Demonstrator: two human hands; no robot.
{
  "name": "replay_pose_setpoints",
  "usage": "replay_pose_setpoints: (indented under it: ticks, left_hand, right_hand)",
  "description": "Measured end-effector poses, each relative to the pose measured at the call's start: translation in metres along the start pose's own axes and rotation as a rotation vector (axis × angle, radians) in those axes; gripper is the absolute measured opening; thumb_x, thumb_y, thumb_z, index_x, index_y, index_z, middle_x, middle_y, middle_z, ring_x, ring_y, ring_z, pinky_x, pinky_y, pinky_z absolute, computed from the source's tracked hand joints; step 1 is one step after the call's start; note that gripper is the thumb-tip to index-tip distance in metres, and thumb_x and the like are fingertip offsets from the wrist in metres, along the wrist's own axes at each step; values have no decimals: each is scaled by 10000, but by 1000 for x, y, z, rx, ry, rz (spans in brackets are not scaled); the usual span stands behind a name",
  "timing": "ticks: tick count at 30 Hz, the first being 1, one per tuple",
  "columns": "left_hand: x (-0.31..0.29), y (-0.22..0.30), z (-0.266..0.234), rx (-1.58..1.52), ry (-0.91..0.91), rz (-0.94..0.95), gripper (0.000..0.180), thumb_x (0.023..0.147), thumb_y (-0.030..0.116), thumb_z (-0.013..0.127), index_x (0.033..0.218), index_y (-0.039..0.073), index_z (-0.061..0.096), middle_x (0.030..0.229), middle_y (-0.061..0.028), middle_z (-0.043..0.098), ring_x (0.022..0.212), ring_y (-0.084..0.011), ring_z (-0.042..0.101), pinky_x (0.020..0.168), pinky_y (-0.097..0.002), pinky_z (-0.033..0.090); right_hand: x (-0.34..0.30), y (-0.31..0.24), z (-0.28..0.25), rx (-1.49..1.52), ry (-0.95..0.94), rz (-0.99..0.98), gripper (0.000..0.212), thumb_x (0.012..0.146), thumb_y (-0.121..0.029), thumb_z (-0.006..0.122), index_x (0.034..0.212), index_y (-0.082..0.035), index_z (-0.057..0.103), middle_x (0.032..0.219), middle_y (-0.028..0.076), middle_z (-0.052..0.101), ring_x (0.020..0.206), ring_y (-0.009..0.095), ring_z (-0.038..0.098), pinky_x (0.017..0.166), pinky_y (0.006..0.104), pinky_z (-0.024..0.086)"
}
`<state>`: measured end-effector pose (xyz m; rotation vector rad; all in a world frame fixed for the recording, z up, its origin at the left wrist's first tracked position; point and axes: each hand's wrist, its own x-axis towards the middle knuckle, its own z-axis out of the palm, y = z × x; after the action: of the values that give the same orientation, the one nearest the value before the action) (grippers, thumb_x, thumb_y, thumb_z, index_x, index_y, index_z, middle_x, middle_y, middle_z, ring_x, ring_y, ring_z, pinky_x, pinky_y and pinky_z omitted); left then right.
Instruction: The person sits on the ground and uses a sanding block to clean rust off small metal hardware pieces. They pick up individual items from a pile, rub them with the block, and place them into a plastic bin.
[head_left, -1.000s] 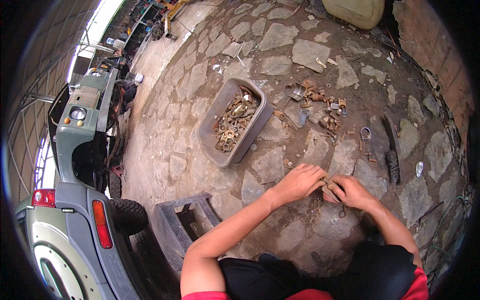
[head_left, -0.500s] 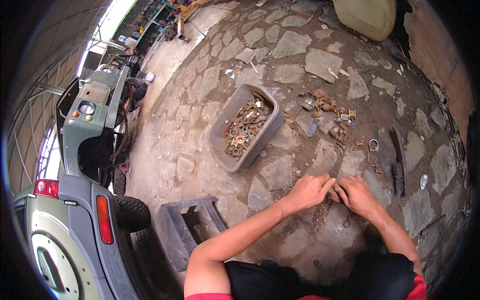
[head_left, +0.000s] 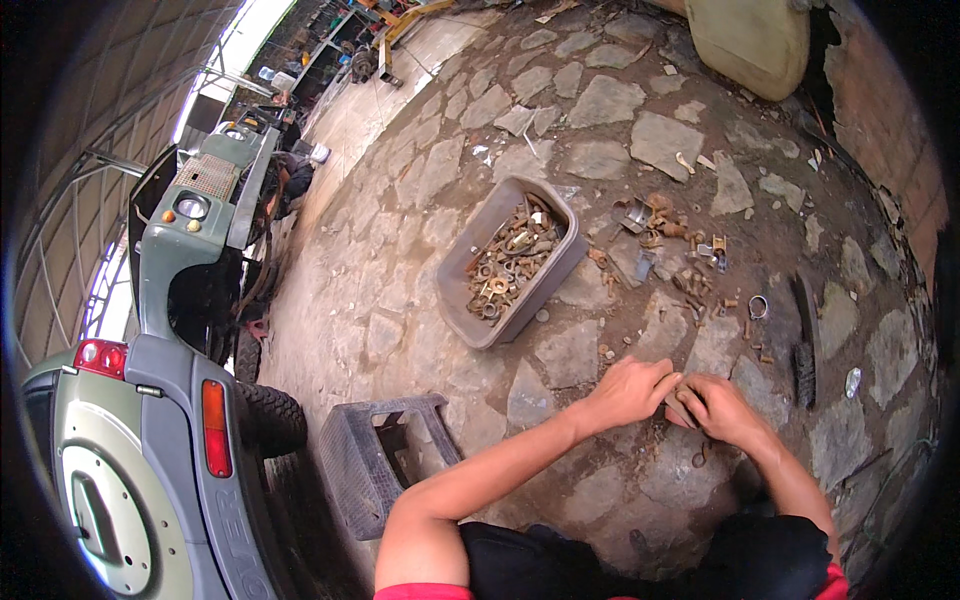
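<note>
My left hand (head_left: 632,391) and my right hand (head_left: 728,408) meet above the stone floor, both with closed fingers. Between them shows a small brownish-grey piece (head_left: 681,409), largely covered by the fingers, too hidden to name. Just below my right hand lies a small rusty ring (head_left: 700,457) on the ground. Ahead and to the left stands a grey plastic tub (head_left: 462,305) holding several rusty nuts, bolts and washers (head_left: 512,262). More rusty bolts and fittings (head_left: 690,280) lie loose beyond my hands. A shiny metal hose clamp (head_left: 758,307) rests right of them.
A dark grey step stool (head_left: 352,470) stands left of my arm. Further left are a parked vehicle's rear (head_left: 180,440) and a green truck front (head_left: 188,240). A long dark brush-like strip (head_left: 804,345) lies at right. A cream-coloured panel (head_left: 750,45) stands at the far right.
The view has shifted slightly, so the surroundings sit a little further right. My hands remain together, and more of the brownish-grey piece shows between the fingers.
</note>
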<state>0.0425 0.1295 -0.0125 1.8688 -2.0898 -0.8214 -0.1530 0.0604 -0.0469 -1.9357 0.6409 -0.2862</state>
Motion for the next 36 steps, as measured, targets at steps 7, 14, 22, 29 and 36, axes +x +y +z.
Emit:
replay_pose_setpoints:
  ticks: [7,14,22,29,36]
  left_hand:
    - [-4,-11,1,-115,6,52,277,936,311,581,1019,47,563,901,-138,644,906,-333,622,824,-421,441]
    - [-6,-13,2,-10,44,212,231,939,272,567,990,47,547,917,-136,614,924,-318,599,845,-408,420]
    - [0,-7,6,210,12,134,271,932,299,562,855,44,606,763,-144,651,794,-330,635,809,-416,445]
    - [1,-6,-13,-31,-10,128,267,925,325,597,988,66,612,878,-136,658,882,-324,629,825,-419,451]
    - [-1,-11,-3,-26,-16,247,246,953,277,554,1053,52,570,974,-122,628,959,-302,599,842,-403,442]
  right_hand:
    - [-3,9,1,-37,-21,-9,181,910,-148,541,929,22,598,884,237,619,852,428,594,757,473,471]
    - [-3,4,1,24,-116,49,174,915,-152,538,934,16,577,885,231,613,852,426,587,768,469,469]
    - [2,8,10,51,36,-128,203,926,-187,542,950,12,576,954,226,617,920,406,585,804,467,463]
    - [-2,12,5,-24,-126,80,234,935,-207,535,1070,-32,614,975,214,649,917,393,623,780,458,481]
    - [-4,24,11,378,-235,161,258,992,-233,497,1118,-33,601,897,138,661,820,222,616,765,369,482]
